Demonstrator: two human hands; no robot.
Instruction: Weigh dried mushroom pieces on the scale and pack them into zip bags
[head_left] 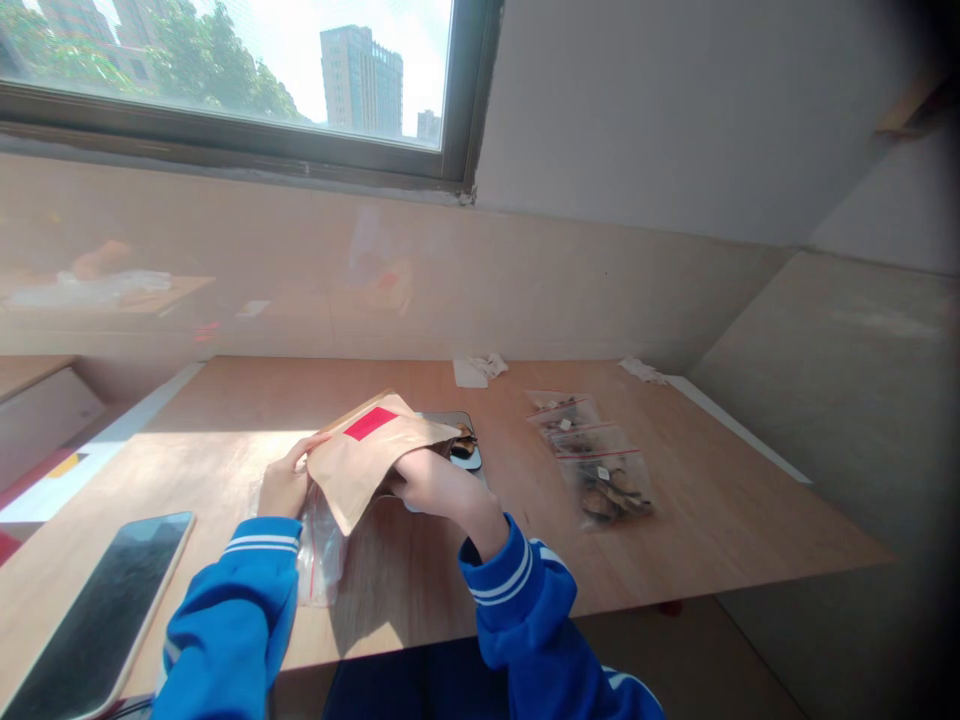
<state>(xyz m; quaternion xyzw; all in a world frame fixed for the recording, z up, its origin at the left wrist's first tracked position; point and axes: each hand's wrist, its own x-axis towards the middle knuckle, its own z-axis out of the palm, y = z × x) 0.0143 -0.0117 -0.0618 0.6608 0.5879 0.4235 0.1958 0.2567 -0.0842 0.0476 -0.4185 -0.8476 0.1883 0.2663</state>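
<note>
A brown paper bag point(379, 450) with a red label is tilted on its side above the table, its mouth toward the right. My left hand point(286, 482) grips the bag's closed end at the left. Into the mouth reaches my right hand point(442, 488); its fingers are hidden inside, so their grip does not show. Behind the bag, partly covered, sits a flat light-coloured device like a kitchen scale point(474, 460), with brown dried pieces point(463, 440) on it. Clear plastic bags point(321, 560) lie under and beside my left wrist.
On the right of the wooden table point(525, 560) lie several zip bags point(611, 490) of dark dried pieces with small white tags. A phone point(105, 610) rests at the left front. Crumpled white paper point(487, 368) lies at the back, near the wall.
</note>
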